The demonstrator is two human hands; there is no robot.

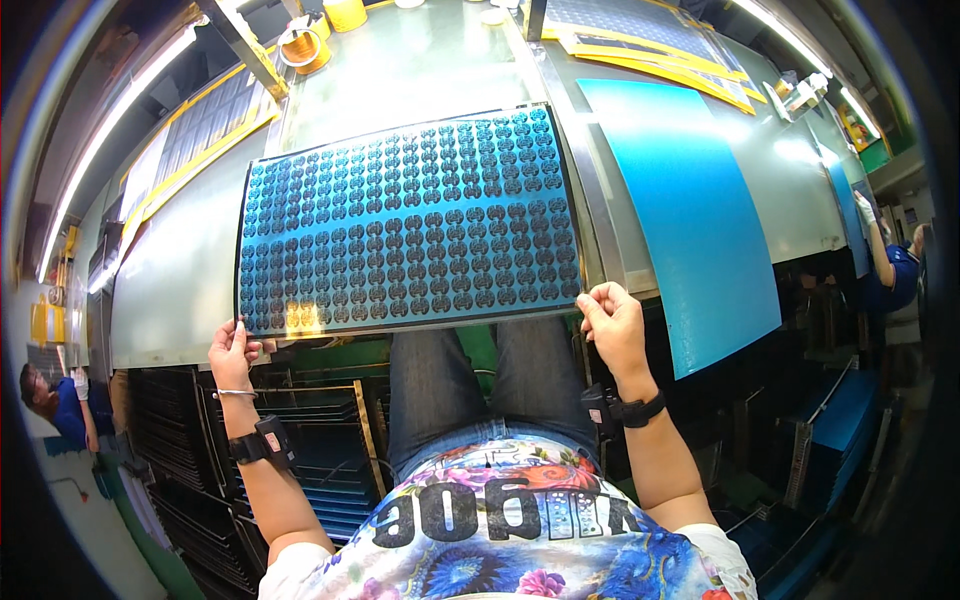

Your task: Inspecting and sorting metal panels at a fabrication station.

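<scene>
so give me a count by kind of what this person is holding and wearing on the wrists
Patterned blue panel: 1
Black wrist bands: 2
Thin pale bangle: 1
Total: 4

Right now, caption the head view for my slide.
Left hand and right hand grip the near corners of a patterned sheet.

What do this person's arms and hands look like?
The left hand and right hand are gloveless. Each wrist has a black strap carrying a small dark box; the left adds a thin silvery bangle. White sleeves end well above the wrists.
</scene>
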